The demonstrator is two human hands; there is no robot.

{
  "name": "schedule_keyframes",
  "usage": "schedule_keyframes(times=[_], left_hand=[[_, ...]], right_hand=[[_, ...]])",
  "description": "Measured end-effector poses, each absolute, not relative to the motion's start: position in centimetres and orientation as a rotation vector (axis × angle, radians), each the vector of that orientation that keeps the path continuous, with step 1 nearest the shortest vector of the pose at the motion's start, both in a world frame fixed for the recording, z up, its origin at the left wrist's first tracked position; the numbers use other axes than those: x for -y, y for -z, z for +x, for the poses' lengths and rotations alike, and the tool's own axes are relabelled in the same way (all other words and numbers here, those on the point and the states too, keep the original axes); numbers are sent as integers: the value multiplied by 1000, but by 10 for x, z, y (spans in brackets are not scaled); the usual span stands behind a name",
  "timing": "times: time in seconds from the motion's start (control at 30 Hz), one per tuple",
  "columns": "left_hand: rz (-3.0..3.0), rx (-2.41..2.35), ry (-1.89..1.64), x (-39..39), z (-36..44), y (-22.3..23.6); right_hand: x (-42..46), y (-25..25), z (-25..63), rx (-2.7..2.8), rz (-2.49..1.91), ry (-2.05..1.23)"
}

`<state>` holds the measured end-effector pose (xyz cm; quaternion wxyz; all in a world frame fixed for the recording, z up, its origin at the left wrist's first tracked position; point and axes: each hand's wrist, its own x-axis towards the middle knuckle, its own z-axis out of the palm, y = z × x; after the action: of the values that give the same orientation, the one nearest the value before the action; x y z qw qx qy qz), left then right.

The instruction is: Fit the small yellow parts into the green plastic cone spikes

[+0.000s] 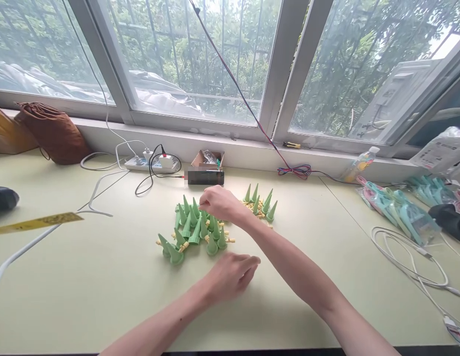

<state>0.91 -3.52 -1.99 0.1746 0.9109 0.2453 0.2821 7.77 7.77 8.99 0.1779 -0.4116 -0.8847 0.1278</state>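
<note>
Left hand (pixel 235 274) curls near, apart from right hand (pixel 219 201) by green cones (pixel 193 218); both grips unclear; light pinches suit.

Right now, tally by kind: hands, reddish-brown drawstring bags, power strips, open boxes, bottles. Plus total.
Hands: 2
Reddish-brown drawstring bag: 1
Power strip: 1
Open box: 1
Bottle: 1
Total: 6

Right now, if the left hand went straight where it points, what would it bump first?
Probably the bare right forearm, just in front of the left hand, though it might pass underneath; depth is unclear.
</note>
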Motion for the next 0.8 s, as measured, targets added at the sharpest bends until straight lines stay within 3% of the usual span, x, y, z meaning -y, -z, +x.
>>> schedule_keyframes(times=[0.8], left_hand=[[2560,-759,-691,35,9,20]], right_hand=[[-77,-86,82,2484,-1158,-234]])
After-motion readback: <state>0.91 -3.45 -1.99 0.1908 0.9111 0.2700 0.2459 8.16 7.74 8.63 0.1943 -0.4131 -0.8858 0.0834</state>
